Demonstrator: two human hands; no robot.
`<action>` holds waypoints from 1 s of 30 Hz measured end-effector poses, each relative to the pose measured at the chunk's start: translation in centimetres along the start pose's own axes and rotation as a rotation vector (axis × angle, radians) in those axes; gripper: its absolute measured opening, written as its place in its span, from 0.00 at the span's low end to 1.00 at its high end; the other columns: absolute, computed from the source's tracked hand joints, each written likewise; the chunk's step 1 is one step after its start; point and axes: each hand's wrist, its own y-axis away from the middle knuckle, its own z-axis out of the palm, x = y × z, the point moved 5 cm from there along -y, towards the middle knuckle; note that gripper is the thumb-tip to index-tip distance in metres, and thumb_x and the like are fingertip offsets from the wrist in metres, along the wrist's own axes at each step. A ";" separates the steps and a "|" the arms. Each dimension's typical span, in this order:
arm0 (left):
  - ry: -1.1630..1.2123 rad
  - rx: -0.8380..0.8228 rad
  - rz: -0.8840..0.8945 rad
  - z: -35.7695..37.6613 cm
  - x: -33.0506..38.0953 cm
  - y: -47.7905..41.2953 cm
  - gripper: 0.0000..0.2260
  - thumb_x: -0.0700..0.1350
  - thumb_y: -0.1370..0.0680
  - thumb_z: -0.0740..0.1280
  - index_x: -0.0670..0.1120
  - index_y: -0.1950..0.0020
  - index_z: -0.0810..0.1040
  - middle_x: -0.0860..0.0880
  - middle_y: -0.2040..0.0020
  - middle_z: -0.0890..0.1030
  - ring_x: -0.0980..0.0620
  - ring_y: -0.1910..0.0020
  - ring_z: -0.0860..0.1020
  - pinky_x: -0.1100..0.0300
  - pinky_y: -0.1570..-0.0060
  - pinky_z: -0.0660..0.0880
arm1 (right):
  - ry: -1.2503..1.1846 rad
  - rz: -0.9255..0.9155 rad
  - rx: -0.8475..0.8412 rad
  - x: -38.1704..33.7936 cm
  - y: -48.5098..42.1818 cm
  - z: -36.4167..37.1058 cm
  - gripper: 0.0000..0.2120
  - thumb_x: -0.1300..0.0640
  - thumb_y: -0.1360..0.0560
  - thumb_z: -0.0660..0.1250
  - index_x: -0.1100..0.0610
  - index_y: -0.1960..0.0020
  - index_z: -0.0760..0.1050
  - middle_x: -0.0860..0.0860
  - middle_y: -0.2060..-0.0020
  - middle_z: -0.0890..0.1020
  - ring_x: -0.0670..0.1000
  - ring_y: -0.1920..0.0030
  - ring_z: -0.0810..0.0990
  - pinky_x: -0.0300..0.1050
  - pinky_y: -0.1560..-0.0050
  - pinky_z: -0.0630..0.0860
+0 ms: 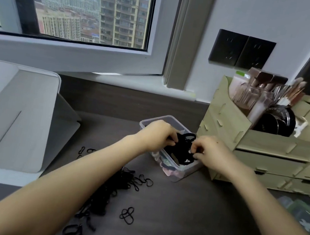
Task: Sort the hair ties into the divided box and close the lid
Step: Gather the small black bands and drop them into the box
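Both hands meet over the clear plastic divided box (167, 118), which stands on the dark bench (185, 221) just in front of a pale wooden organiser (265, 145). The left hand (157, 135) covers the far left part of the box, its fingers (171, 137) curled and pinching a bundle of black hair ties (182, 151). The right hand (210, 151) grips the same bundle from the other side, fingers (197, 149) bent tight around a strand. The bundle fills the middle of the box and hides most of the dividers, so which compartment it sits in cannot be told. Through the near wall, pinkish and coloured items (170, 171) show dimly; what they are is unclear.

More loose hair ties (119, 182) lie in a heap on the bench near the box, partly hidden beneath the left forearm, with a few stragglers apart from the heap.

On the left, an open white carton (16, 118) is cut off by the frame edge. At the far right, a blurred greenish object (307, 218) is too smeared to identify. Makeup brushes (291, 90) stand in the organiser's top.
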 end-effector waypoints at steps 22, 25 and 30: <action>0.508 0.064 -0.168 -1.8 -0.9 2.0 0.07 0.35 0.30 0.71 0.39 0.53 0.83 0.45 0.45 0.83 0.56 0.38 0.77 0.62 0.36 0.70 | 0.147 -0.161 0.194 -6.8 3.9 -2.4 0.06 0.50 0.28 0.68 0.51 0.57 0.82 0.48 0.58 0.81 0.51 0.51 0.75 0.43 0.53 0.68; 0.484 0.171 -0.212 -4.3 -1.5 5.3 0.05 0.37 0.29 0.71 0.43 0.54 0.83 0.45 0.49 0.84 0.51 0.45 0.80 0.58 0.40 0.74 | -0.152 -0.302 0.056 -11.1 6.3 0.0 0.06 0.51 0.28 0.69 0.53 0.54 0.82 0.47 0.57 0.81 0.46 0.53 0.75 0.42 0.51 0.71; 0.117 0.114 -0.400 -6.7 -3.7 14.1 0.01 0.43 0.28 0.71 0.48 0.59 0.81 0.51 0.61 0.82 0.50 0.59 0.79 0.62 0.56 0.73 | -0.151 -0.468 -0.029 -16.7 7.9 6.0 0.15 0.50 0.25 0.65 0.50 0.40 0.76 0.49 0.48 0.79 0.51 0.45 0.73 0.46 0.44 0.70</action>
